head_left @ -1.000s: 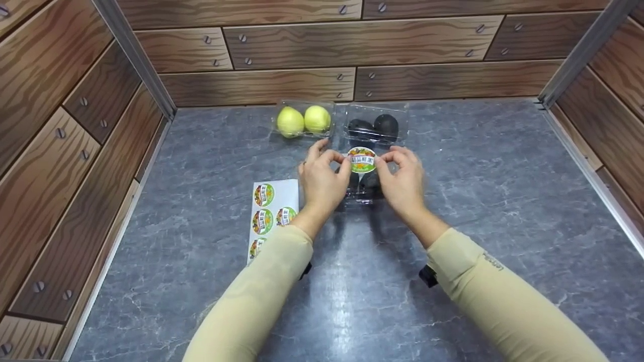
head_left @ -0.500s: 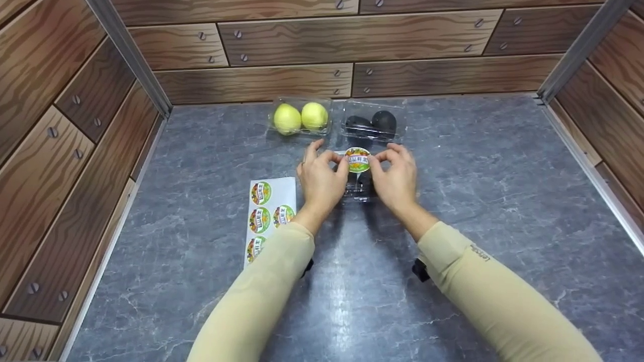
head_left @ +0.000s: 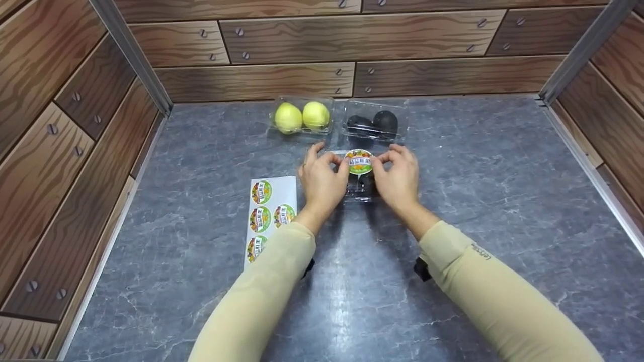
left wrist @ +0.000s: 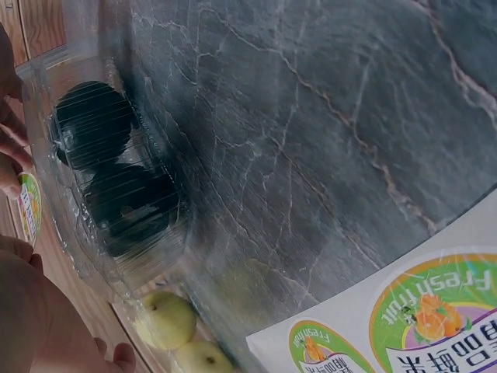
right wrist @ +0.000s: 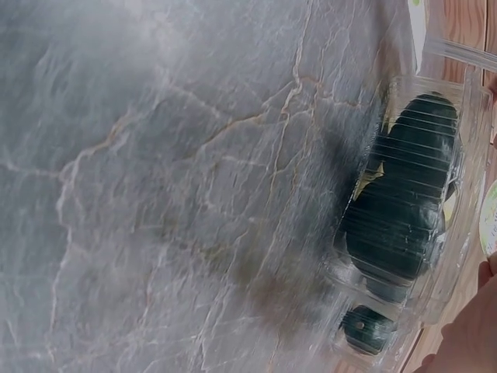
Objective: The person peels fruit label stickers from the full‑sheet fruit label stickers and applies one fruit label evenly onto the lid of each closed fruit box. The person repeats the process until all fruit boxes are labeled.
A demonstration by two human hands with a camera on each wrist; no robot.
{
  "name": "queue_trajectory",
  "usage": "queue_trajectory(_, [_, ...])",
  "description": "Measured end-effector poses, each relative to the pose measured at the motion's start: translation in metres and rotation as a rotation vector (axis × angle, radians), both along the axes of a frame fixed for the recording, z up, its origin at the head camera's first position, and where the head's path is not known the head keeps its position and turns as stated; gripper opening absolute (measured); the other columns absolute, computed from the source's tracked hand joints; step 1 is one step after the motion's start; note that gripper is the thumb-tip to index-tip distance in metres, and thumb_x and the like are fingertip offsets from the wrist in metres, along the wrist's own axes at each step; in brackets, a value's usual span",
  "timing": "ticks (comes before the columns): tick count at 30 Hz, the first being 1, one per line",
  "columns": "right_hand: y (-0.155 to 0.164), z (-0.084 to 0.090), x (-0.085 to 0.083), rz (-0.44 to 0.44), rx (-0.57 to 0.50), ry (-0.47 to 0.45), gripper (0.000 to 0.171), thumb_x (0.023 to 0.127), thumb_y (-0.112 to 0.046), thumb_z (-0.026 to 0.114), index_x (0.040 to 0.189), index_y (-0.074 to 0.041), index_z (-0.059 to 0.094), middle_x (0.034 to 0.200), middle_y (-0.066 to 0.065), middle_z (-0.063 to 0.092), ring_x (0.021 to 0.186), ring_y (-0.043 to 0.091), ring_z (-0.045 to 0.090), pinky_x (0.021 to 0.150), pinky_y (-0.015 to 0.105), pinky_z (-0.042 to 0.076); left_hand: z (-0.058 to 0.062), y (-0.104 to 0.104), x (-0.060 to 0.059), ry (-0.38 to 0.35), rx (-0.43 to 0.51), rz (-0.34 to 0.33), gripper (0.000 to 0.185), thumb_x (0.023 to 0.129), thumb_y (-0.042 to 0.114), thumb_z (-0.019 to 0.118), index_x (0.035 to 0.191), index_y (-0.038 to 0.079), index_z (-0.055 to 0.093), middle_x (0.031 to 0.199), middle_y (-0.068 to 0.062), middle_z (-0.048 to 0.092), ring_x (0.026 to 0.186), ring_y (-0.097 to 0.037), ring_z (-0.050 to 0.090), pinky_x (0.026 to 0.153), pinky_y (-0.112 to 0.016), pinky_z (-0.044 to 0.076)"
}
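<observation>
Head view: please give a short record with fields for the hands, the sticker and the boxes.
left hand: pinches the sticker's left edge
right hand: pinches the sticker's right edge
sticker: round, on top of the near box
near box: clear, dark fruit inside
far boxes: pears, dark fruit
sticker sheet: left of the hands

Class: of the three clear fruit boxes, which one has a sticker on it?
The nearest box, holding dark fruit, between both hands; the two boxes behind it bear no sticker.
</observation>
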State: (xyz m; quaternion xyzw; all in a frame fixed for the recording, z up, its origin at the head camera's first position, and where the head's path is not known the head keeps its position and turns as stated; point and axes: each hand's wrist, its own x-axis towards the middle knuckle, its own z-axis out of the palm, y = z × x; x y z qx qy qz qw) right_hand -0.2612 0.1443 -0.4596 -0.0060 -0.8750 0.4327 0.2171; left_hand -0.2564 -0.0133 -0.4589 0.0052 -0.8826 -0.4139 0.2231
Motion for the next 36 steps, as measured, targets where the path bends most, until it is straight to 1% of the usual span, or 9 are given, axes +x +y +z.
queue_trajectory(4, [0.0015, -0.0018, -0.0011, 0.001, 0.007, 0.003, 0.020, 0.094, -0.014, 0.075, 0.085, 0.003, 0.071, 0.138, 0.026, 0.064, 0.135, 0.045, 0.053, 0.121, 0.051, 0.033, -0.0006, 0.0004, -0.0007, -0.018, -0.005, -0.004, 0.015, 0.092, 0.021, 0.078, 0.080, 0.011, 0.076, 0.147, -0.014, 0.062, 0.134, -0.033, 0.059, 0.108, -0.050, 0.041])
queue_trajectory(11, [0.0033, -0.0040, -0.0025, 0.002, 0.021, 0.026, 0.020, 0.093, -0.014, 0.074, 0.084, 0.003, 0.071, 0.136, 0.027, 0.065, 0.132, 0.048, 0.053, 0.119, 0.052, 0.035, -0.0018, 0.0011, -0.0023, -0.011, -0.022, -0.008, 0.015, 0.092, 0.021, 0.077, 0.081, 0.010, 0.077, 0.146, -0.014, 0.063, 0.135, -0.032, 0.058, 0.109, -0.051, 0.042])
queue_trajectory(17, [0.0031, -0.0043, -0.0023, 0.002, 0.019, 0.013, 0.020, 0.094, -0.014, 0.076, 0.084, 0.003, 0.072, 0.136, 0.027, 0.065, 0.132, 0.049, 0.053, 0.119, 0.053, 0.034, -0.0034, 0.0017, -0.0032, -0.041, -0.019, -0.014, 0.015, 0.091, 0.022, 0.078, 0.081, 0.011, 0.077, 0.147, -0.013, 0.062, 0.137, -0.031, 0.057, 0.111, -0.051, 0.041])
queue_trajectory(22, [0.0040, -0.0048, -0.0012, -0.001, 0.024, 0.007, 0.021, 0.093, -0.014, 0.077, 0.084, 0.004, 0.072, 0.136, 0.027, 0.065, 0.131, 0.048, 0.054, 0.119, 0.053, 0.034, -0.0045, 0.0025, -0.0031, -0.043, -0.021, -0.015, 0.014, 0.091, 0.022, 0.079, 0.082, 0.011, 0.078, 0.147, -0.013, 0.062, 0.138, -0.030, 0.056, 0.113, -0.051, 0.040])
queue_trajectory(26, [0.0046, -0.0050, -0.0006, -0.003, 0.030, 0.001, 0.021, 0.094, -0.015, 0.077, 0.084, 0.004, 0.073, 0.136, 0.028, 0.065, 0.131, 0.048, 0.054, 0.119, 0.053, 0.035, -0.0044, 0.0024, -0.0029, -0.045, -0.030, -0.014, 0.015, 0.091, 0.023, 0.079, 0.082, 0.011, 0.078, 0.147, -0.013, 0.063, 0.138, -0.031, 0.056, 0.112, -0.050, 0.040])
queue_trajectory(32, [0.0046, -0.0051, -0.0007, -0.001, 0.030, 0.019, 0.020, 0.093, -0.013, 0.077, 0.084, 0.004, 0.073, 0.133, 0.029, 0.066, 0.129, 0.048, 0.055, 0.117, 0.054, 0.036, -0.0040, 0.0029, -0.0028, -0.040, -0.039, -0.016, 0.015, 0.091, 0.023, 0.079, 0.082, 0.010, 0.079, 0.146, -0.013, 0.063, 0.139, -0.032, 0.055, 0.111, -0.051, 0.041])
queue_trajectory(36, [0.0046, -0.0061, -0.0002, 0.000, 0.038, 0.013, 0.021, 0.093, -0.014, 0.078, 0.084, 0.004, 0.072, 0.133, 0.029, 0.066, 0.130, 0.048, 0.055, 0.118, 0.053, 0.036, -0.0047, 0.0027, -0.0027, -0.045, -0.050, -0.014, 0.015, 0.091, 0.023, 0.079, 0.082, 0.011, 0.079, 0.146, -0.013, 0.063, 0.139, -0.031, 0.055, 0.108, -0.050, 0.043])
